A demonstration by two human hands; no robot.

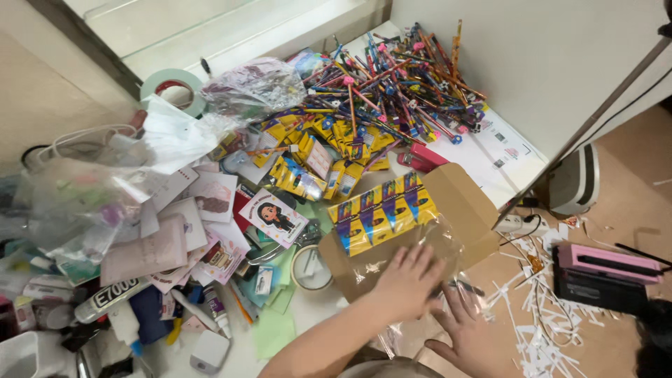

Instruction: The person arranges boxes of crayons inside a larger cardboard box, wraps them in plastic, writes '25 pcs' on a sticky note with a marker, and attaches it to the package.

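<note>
I see a bright, even indoor light with only soft shadows. My view is slightly blurred, and the clear plastic film [420,259] shows glare.

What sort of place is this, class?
Probably a home craft or packing desk: a heap of pencils, yellow crayon boxes on cardboard, tape rolls and paper scraps on the floor. Both hands press clear wrap.

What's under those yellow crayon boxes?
The crayon boxes lie in a row on a flat piece of brown cardboard, with clear plastic wrap beside them. The left hand presses on the cardboard. What lies beneath the cardboard is covered.
</note>
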